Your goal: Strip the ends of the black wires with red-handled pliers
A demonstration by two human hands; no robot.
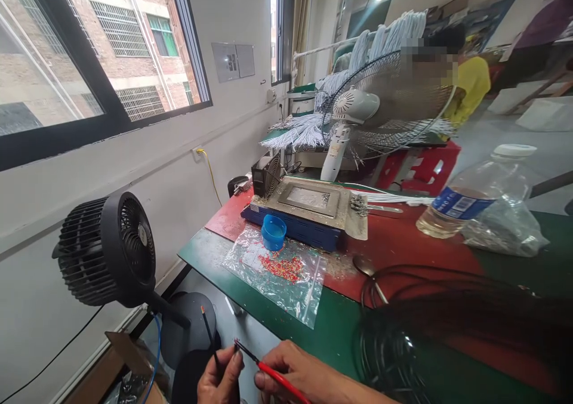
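Note:
At the bottom edge, my left hand (221, 380) pinches a thin black wire (208, 332) whose bare tip points up. Beside it, my right hand (295, 374) holds a thin red wire (273, 375) that runs up-left; its dark stripped end (239, 347) meets the fingertips of my left hand. Both hands hover off the near edge of the green table (340, 326). A clear plastic bag (280, 273) with small red pieces lies on the table just beyond them.
A solder pot on a blue base (308, 210) and a blue cap (273, 232) stand further back. A water bottle (474, 198) lies at the right, a coil of black cable (447, 326) in front. A black fan (110, 249) stands left; a white fan (358, 111) and a person in yellow (470, 85) behind.

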